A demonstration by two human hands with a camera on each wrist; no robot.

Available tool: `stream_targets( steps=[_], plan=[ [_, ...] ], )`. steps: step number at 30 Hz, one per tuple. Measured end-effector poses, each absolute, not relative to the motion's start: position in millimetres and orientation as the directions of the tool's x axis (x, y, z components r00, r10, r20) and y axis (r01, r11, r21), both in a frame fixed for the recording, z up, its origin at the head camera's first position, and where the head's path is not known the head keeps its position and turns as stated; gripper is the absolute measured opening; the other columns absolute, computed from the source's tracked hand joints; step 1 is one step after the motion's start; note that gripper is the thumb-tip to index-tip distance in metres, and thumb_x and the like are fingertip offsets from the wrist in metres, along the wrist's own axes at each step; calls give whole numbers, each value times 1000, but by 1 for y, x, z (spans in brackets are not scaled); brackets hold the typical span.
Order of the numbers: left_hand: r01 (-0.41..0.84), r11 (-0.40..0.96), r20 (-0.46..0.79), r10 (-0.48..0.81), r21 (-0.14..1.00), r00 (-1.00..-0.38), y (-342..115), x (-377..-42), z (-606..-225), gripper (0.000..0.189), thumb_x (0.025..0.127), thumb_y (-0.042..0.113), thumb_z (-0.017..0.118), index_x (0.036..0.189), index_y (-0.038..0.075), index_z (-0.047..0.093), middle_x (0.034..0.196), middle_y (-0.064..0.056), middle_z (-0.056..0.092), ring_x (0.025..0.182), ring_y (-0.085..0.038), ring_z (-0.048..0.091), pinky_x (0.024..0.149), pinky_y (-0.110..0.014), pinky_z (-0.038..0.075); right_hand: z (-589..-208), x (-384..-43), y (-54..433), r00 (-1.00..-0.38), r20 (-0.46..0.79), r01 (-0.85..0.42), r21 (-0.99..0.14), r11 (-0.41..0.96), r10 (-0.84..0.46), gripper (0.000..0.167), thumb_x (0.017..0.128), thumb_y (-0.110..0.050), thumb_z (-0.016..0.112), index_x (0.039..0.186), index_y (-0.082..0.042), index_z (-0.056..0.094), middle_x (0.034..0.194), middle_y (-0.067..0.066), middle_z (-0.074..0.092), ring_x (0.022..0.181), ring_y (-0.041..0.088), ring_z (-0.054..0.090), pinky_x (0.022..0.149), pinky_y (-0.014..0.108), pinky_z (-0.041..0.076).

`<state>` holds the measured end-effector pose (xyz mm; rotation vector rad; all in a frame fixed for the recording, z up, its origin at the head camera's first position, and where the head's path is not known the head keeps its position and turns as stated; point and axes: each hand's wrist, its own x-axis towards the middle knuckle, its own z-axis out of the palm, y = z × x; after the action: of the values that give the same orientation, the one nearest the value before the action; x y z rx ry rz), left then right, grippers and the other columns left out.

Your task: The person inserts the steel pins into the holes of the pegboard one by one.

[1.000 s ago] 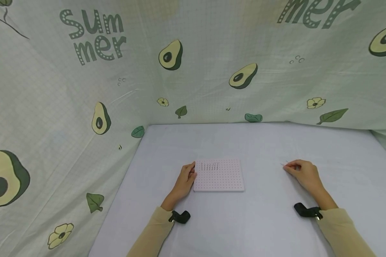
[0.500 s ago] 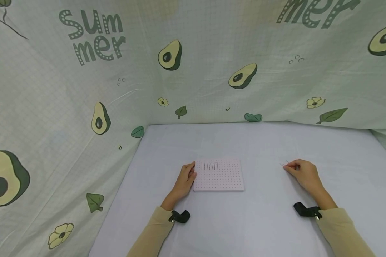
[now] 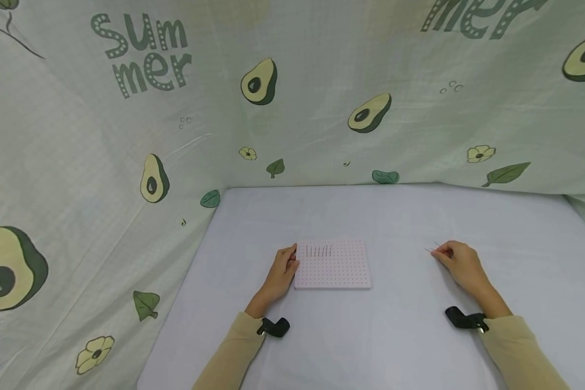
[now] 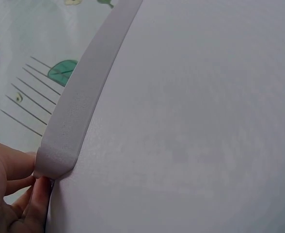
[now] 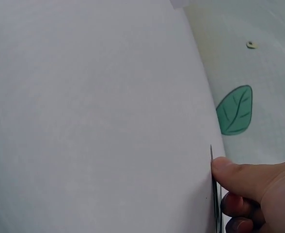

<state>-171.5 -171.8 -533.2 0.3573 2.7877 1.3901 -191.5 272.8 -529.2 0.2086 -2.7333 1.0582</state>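
Note:
In the head view, a pale pink pegboard (image 3: 341, 271) with rows of small holes lies left of the table's middle. Several thin metal pins stand up from its far left part; in the left wrist view these pins (image 4: 21, 123) rise in a row beyond the board's edge. My left hand (image 3: 279, 272) holds the board by its left edge, thumb and fingers at the corner. Off to the right, my right hand (image 3: 460, 265) pinches slender, needle-like metal between thumb and fingers, its pointed tip (image 5: 211, 151) showing past the thumb. I cannot tell how many pieces it holds.
A white table surface (image 3: 395, 336) stretches between and around both hands. Behind it hangs a pale green curtain (image 3: 312, 141) printed with avocados and leaves. Black cameras are strapped to the left wrist (image 3: 275, 327) and the right wrist (image 3: 463, 318).
The hands, board and standing pins stay almost where they were. The head view has shifted very slightly.

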Motion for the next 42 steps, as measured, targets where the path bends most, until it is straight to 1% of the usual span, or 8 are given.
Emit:
stream_targets(
  steps=[4,9,19,27,35,42],
  plan=[
    [202,585,96,208,786,-973,-171,-173,-533,50,106,10,47,153,-1,33,138,-19,42,115,-23,47,101,-43,41,-529,-191,273,-967,247,-215,-645,734,-66,15,94,-4,68,87,9,66,72,7,57,65,18,44,54,28,34],
    [214,587,104,216,780,-971,-172,-174,-533,50,106,11,47,153,-1,33,138,-18,42,115,-24,47,101,-42,42,-528,-191,273,-965,260,-206,-645,736,-42,13,92,-4,70,86,7,68,70,5,56,63,16,42,53,27,33],
    [210,590,101,213,779,-972,-173,-174,-533,51,106,10,47,153,-2,33,137,-19,42,113,-23,46,100,-41,42,-527,-190,271,-970,238,-195,-651,734,-46,11,91,-2,71,84,7,69,68,4,54,61,16,40,52,28,31],
    [211,584,104,211,784,-972,-173,-175,-533,51,106,11,47,153,-1,34,137,-19,42,114,-24,47,100,-41,42,-527,-193,270,-969,239,-210,-632,746,-70,14,92,-1,69,83,9,66,69,5,55,64,18,44,53,28,34],
    [196,583,88,209,789,-974,-174,-173,-536,51,106,13,47,154,0,33,137,-17,42,115,-23,47,100,-39,42,-530,-193,269,-963,255,-232,-623,747,-86,13,92,1,66,83,10,63,69,6,55,64,19,47,53,28,37],
    [191,577,83,208,794,-975,-174,-175,-537,51,106,13,47,154,1,33,136,-17,43,115,-22,47,100,-39,42,-531,-195,270,-957,269,-256,-615,746,-107,13,93,3,64,85,13,62,71,9,56,65,18,47,54,28,38]
  ],
)
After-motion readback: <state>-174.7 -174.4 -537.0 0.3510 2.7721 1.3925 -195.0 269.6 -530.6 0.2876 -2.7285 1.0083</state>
